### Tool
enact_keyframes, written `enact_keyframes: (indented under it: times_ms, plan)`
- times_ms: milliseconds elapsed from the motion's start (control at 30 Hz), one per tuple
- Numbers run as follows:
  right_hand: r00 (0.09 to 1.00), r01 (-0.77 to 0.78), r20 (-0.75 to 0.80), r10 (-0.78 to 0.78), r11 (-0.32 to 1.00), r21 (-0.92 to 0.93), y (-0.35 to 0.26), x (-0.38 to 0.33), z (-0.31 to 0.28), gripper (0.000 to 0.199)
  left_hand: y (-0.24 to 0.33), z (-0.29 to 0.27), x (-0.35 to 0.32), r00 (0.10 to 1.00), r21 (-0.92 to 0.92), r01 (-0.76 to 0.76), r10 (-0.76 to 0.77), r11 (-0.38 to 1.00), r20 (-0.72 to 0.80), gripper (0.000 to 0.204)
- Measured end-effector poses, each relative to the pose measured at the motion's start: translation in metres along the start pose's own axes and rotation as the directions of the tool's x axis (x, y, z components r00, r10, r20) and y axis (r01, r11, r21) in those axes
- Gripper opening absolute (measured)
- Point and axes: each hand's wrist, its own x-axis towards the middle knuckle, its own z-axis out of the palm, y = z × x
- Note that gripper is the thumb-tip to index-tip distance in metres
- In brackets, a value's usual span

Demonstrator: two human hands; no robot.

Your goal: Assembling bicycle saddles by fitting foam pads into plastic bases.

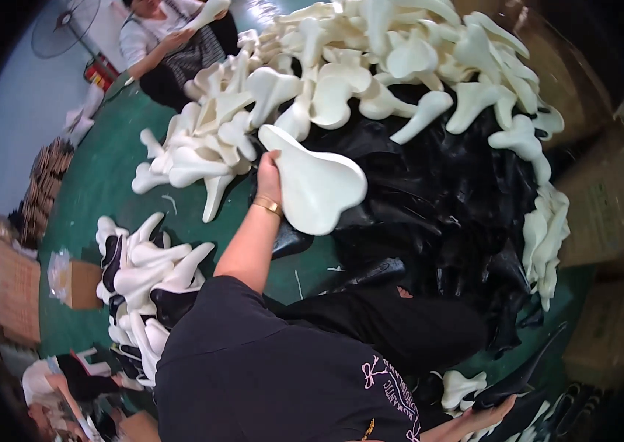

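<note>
My left hand (269, 177), with a gold bracelet at the wrist, is closed on the edge of a white bicycle saddle pad (319, 184). The pad is held up with its smooth face showing, its narrow nose toward the upper left. At the lower right, my right hand (490, 417) grips a black saddle-shaped piece (514, 372) from below; its long nose points up and right. Part of that hand's fingers is hidden by the piece. Beyond the white pad lies a wide heap of black saddle-shaped pieces (437, 184).
White saddle pads (337, 96) are piled along the far side. A mixed stack of white and black saddle pieces (146, 272) lies at my left on the green floor (98, 184). Cardboard boxes (599, 214) stand at right. One person (172, 44) sits far left, another (54, 390) lower left.
</note>
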Motion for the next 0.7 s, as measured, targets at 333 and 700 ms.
enact_keyframes:
  times_ms: [333, 700]
  plan:
    - [0.996, -0.001, 0.086, 0.001, 1.0, 0.005, -0.023, -0.009, 0.061, 0.042, 0.048, -0.105, 0.024, 0.949, -0.085, -0.288, 0.272, 0.954, -0.157, 0.044]
    - [0.902, 0.419, 0.282, -0.328, 0.825, -0.38, -0.038, -0.028, 0.064, 0.035, 0.056, -0.217, 0.052, 0.863, -0.121, -0.306, 0.221, 0.944, -0.455, 0.042]
